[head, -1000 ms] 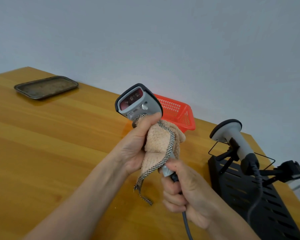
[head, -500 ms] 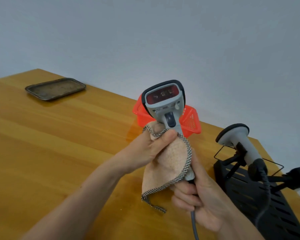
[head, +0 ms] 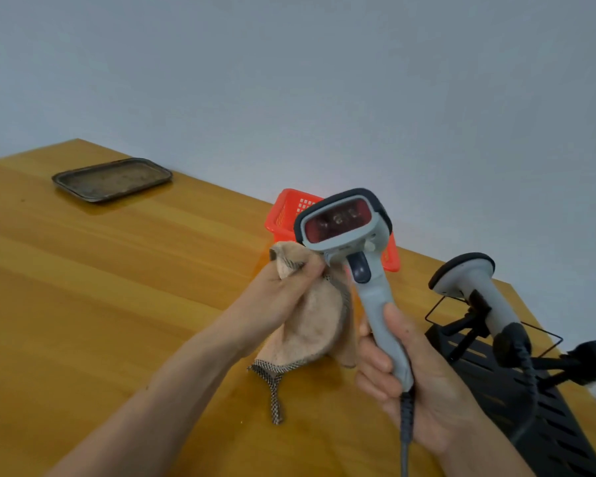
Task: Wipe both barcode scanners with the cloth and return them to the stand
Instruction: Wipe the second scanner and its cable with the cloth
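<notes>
My right hand point(head: 403, 376) grips the handle of a grey barcode scanner point(head: 362, 256), held upright with its red window facing me and its cable hanging down. My left hand point(head: 283, 297) holds a beige cloth point(head: 310, 325) with a checked border, bunched just left of the scanner's neck and touching it. A second grey scanner point(head: 479, 294) rests in a holder on the black stand point(head: 516, 390) at the right, head up and cable trailing over the stand.
A red plastic basket point(head: 286, 211) sits on the wooden table point(head: 117, 287) right behind the held scanner. A dark metal tray point(head: 112, 179) lies at the table's far left. The stand's second holder arm point(head: 592, 356) juts out at the right edge.
The scanner has turned so its window and trigger face me, and its handle is now bare. The cloth has slid off the handle to the scanner's left side. The view shifted right.
</notes>
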